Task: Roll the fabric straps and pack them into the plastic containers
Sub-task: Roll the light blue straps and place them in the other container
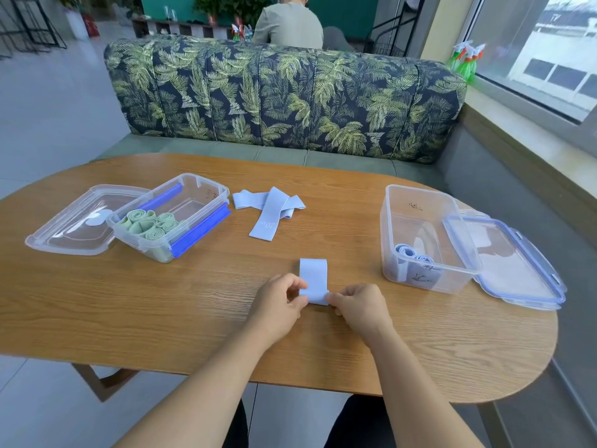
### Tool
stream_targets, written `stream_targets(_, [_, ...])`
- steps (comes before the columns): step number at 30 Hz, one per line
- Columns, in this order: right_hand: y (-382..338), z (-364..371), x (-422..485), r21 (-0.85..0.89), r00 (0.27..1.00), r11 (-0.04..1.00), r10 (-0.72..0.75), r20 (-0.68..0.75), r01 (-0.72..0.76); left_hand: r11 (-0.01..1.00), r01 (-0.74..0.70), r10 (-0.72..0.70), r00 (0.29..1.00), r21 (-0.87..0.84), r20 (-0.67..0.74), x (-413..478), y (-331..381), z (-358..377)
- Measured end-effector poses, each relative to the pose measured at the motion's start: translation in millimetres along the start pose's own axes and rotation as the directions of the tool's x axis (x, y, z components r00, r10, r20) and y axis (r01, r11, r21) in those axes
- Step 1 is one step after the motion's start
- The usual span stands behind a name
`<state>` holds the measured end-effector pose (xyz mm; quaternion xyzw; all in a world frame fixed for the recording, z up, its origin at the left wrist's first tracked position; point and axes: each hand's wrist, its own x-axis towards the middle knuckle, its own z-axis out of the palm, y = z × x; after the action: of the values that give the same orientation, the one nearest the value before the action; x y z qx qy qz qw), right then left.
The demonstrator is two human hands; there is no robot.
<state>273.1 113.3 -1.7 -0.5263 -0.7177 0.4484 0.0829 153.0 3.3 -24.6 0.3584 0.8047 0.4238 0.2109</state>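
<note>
Midway. Left hand and right hand each grip-pinch the blue strap at its near end, near-centre desk, roll just starting. Green rolls packed in left container; blue rolls in right container; loose straps still to do.

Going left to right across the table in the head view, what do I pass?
First a flat clear plastic lid → clear plastic container of green rolled straps → loose pale blue fabric straps → half-rolled pale blue strap → clear plastic container of blue rolls → blue-rimmed clear lid.
</note>
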Motion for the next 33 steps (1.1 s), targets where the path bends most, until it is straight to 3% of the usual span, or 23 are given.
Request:
stream_targets(7, [3.8, 4.8, 2.6, 0.107, 0.994, 0.991, -0.072, -0.079, 0.081, 1.000, 0.031, -0.031, 0.999, 0.002, -0.019, 8.7, 2.1, 1.6])
stream_targets(12, [5.3, 9.8, 2.6, 0.031, 0.987, 0.989, -0.139, -0.076, 0.141, 0.997, 0.070, -0.070, 0.998, 0.041, 0.004, 15.4, 5.6, -1.5])
stream_targets(18, [-2.7, 9.8, 10.5, 0.048, 0.997, 0.997, -0.058, -0.051, 0.060, 0.995, 0.069, -0.071, 0.997, 0.078, 0.030, 15.6, 12.5, -4.7])
stream_targets(24, [-8.9, 7.5, 15.9, 0.078, 1.000, 0.997, 0.004, -0.012, -0.003, 0.989, 0.089, -0.105, 0.985, -0.119, -0.139, 5.8, 7.1, 3.2])
stream_targets(33, [-14.2, 5.7, 13.9, -0.011, 0.995, 1.000, 0.013, -0.101, -0.014, 0.975, 0.180, -0.196, 0.973, -0.134, -0.119, 13.5, 17.1, 0.4])
